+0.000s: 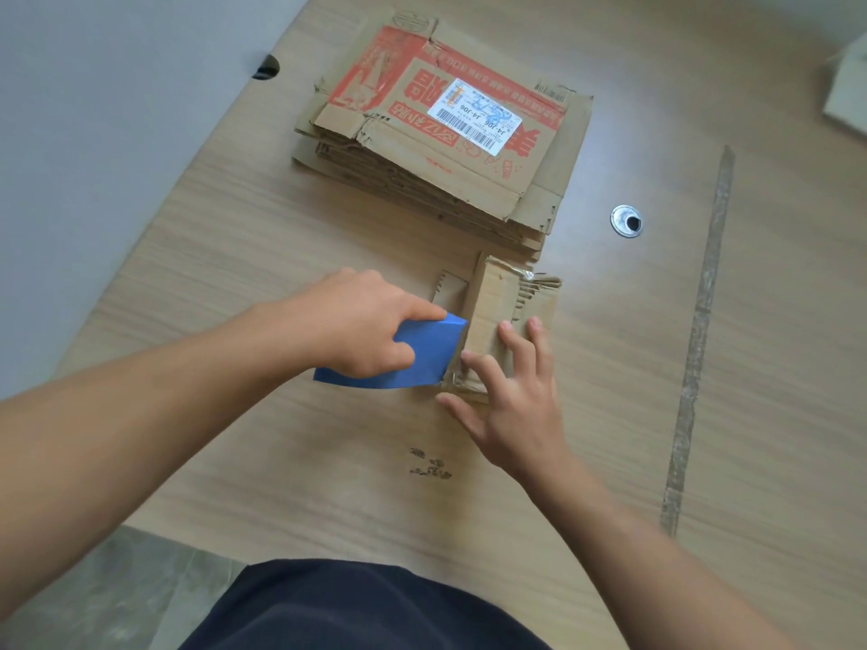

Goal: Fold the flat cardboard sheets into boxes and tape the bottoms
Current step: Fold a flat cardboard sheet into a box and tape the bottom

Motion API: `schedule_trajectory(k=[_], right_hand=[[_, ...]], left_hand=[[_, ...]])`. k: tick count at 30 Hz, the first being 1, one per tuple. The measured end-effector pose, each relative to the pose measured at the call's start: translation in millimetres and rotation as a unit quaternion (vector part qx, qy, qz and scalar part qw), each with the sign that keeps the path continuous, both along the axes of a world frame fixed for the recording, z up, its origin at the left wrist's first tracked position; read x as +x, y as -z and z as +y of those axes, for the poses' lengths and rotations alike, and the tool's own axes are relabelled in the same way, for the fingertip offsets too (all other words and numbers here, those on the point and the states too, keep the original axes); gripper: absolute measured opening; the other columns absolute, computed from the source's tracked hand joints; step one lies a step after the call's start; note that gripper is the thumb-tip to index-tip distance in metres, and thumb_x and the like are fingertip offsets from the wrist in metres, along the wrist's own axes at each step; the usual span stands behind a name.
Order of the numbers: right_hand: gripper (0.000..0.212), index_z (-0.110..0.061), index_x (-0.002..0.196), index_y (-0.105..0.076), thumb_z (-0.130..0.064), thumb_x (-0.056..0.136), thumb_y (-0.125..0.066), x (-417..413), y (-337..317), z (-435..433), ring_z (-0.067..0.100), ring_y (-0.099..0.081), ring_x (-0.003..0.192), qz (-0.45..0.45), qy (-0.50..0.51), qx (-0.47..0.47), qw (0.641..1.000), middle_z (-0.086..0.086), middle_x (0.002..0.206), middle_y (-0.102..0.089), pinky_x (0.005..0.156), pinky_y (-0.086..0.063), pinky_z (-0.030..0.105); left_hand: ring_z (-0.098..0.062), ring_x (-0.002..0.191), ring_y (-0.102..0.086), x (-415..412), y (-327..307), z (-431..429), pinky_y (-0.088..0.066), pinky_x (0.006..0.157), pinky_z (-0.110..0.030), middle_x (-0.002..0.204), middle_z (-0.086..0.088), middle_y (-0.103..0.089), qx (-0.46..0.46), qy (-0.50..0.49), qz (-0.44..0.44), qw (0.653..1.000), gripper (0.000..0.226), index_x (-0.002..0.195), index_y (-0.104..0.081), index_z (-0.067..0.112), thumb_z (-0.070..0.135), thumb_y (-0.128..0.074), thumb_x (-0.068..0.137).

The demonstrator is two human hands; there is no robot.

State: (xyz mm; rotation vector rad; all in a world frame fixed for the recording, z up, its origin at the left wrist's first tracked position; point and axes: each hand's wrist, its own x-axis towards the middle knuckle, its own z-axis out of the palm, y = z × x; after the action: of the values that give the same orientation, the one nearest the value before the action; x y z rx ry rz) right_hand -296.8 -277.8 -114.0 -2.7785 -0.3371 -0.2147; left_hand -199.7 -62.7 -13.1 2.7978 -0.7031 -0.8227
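Observation:
A small brown cardboard box (492, 302) stands on the wooden table (281, 462) in the middle of the view. My right hand (511, 396) rests on its near end with straight, spread fingers. My left hand (366, 321) grips a blue tape roll (422, 354) held against the box's left side; the hand covers much of the roll. Behind the box lies a stack of flat cardboard sheets (445, 147), the top one printed red with a white shipping label (474, 117).
A round metal grommet (626, 220) sits in the table right of the stack. A long strip of old tape residue (699, 340) runs down the right side. The table's left edge has a dark notch (266, 68). A pale object (849, 91) lies at the far right.

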Motion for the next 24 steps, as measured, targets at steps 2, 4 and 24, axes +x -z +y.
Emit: schedule_trajectory(k=[2,4,24], right_hand=[[0.043,-0.026,0.108,-0.060,-0.061,0.083,-0.063,0.8,0.8,1.0,0.047,-0.032,0.140,-0.008,0.007,-0.002,1.000,0.021,0.135,-0.053,0.095,-0.046,0.057],[0.040,-0.028,0.108,-0.056,-0.059,0.083,-0.063,1.5,3.6,-1.0,0.047,-0.034,0.139,-0.016,0.005,-0.003,1.000,0.021,0.134,-0.053,0.094,-0.047,0.056],[0.041,-0.027,0.107,-0.058,-0.061,0.084,-0.057,0.7,3.7,3.2,0.036,-0.034,0.139,0.004,0.058,0.030,0.998,0.012,0.131,-0.053,0.099,-0.047,0.051]], left_hand=[[-0.024,0.084,-0.045,-3.0,-1.8,9.3,-0.041,0.071,-0.034,0.102,0.001,-0.065,0.001,-0.007,-0.002,1.000,0.064,0.143,-0.029,0.061,0.039,-0.047,0.085],[-0.025,0.081,-0.046,-9.1,-6.9,16.7,-0.039,0.067,-0.033,0.076,0.008,-0.053,0.016,-0.017,-0.010,1.000,0.064,0.143,-0.027,0.061,0.039,-0.047,0.087],[-0.034,0.098,-0.059,-45.5,-0.2,-26.2,-0.037,0.068,-0.033,0.107,-0.007,-0.062,0.032,-0.014,-0.110,0.993,0.054,0.145,-0.028,0.042,0.042,-0.044,0.094]])
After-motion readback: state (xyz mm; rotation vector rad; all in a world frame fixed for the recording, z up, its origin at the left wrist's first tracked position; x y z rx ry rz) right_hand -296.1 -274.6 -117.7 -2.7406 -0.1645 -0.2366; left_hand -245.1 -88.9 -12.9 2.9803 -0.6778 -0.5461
